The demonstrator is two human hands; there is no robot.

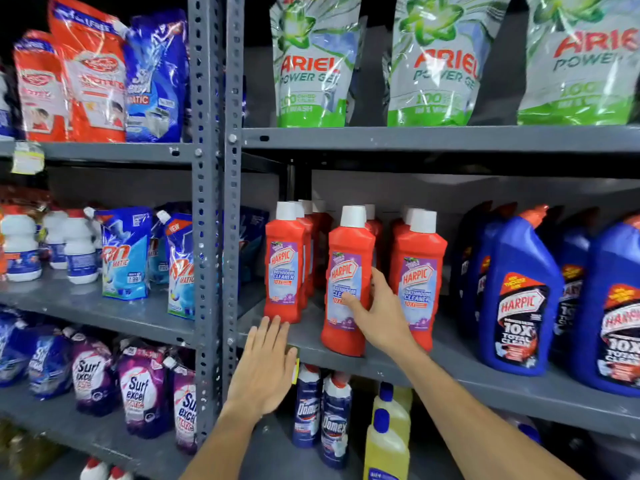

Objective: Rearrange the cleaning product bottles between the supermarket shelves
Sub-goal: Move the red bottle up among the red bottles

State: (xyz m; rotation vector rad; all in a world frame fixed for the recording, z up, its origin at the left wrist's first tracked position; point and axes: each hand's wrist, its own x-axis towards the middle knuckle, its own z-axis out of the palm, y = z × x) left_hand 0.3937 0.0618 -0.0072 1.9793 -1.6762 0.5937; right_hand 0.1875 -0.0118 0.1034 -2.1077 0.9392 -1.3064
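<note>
The right hand (375, 315) held a red bottle (348, 282) with a white cap near the middle of the frame. The bottle stood at the front edge of the gray shelf (450, 362), between two other red bottles. The left hand (265, 370) was open and flat, fingers together, resting on the shelf edge lower down. Big blue bottles (519, 299) stood at the right. Green bags (311, 64) sat on the top shelf.
</note>
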